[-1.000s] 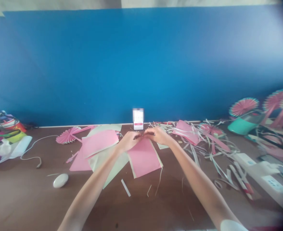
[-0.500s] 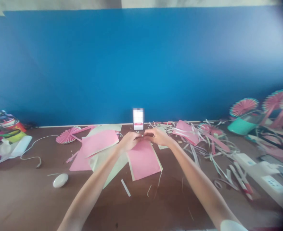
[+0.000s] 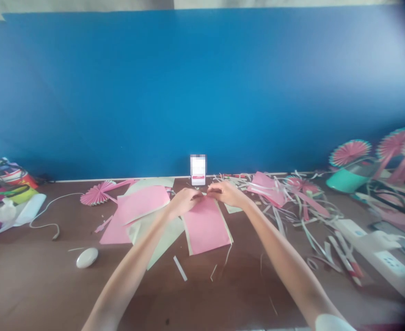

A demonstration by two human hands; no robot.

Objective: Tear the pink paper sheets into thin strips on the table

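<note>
A pink sheet of paper with a pale edge showing beneath it lies on the brown table in front of me. At its far edge my left hand has its fingers curled on the paper. Close beside it, my right hand pinches the same far edge, fingers bent inward. The fingertips nearly meet, and what lies between them is partly hidden. Just beyond the hands stands a phone with a lit screen. More pink paper and a pale green sheet lie left of the sheet.
Paper strips are heaped to the right. A white power strip, cutter-like tools and a teal container stand farther right. At left are a pleated pink fan, a white mouse and a cable.
The near edge of the pink sheet has shifted slightly away from me. My hands have barely moved, staying at the far edge with the fingers closed.
</note>
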